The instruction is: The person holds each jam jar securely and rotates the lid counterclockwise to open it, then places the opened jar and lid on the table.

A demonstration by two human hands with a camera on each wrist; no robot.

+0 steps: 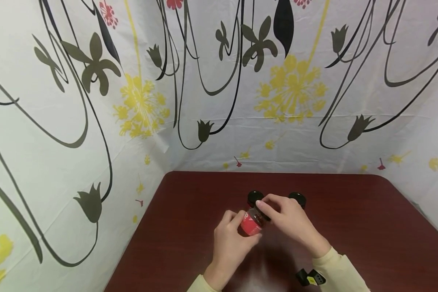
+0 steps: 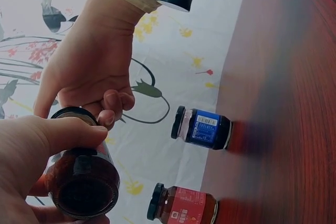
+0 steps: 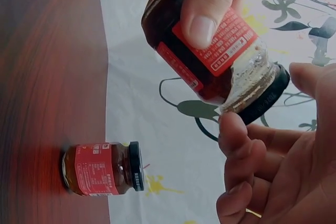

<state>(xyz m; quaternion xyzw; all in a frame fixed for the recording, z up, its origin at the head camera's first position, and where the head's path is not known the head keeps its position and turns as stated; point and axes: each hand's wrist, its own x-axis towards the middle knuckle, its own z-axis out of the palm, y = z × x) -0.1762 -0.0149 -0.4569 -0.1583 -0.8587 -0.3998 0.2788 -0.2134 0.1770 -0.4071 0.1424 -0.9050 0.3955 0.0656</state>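
A glass jar (image 1: 251,224) with a red label and dark contents is gripped by my left hand (image 1: 230,243), above the table. It is tilted, its lidded end toward my right hand (image 1: 293,222). In the right wrist view the left thumb (image 3: 202,27) presses on the label, and my right thumb and fingers pinch the rim of the black lid (image 3: 265,98). The lid is on the jar's mouth. The left wrist view shows the jar's dark glass base (image 2: 86,198).
Behind the hands, a blue-labelled jar (image 2: 206,128) and a second red-labelled jar (image 2: 186,206) stand on the dark red table (image 1: 175,227), both with black lids. Flower-patterned white cloth (image 1: 219,105) hangs behind and beside the table. A black wrist device (image 1: 310,278) sits by the right sleeve.
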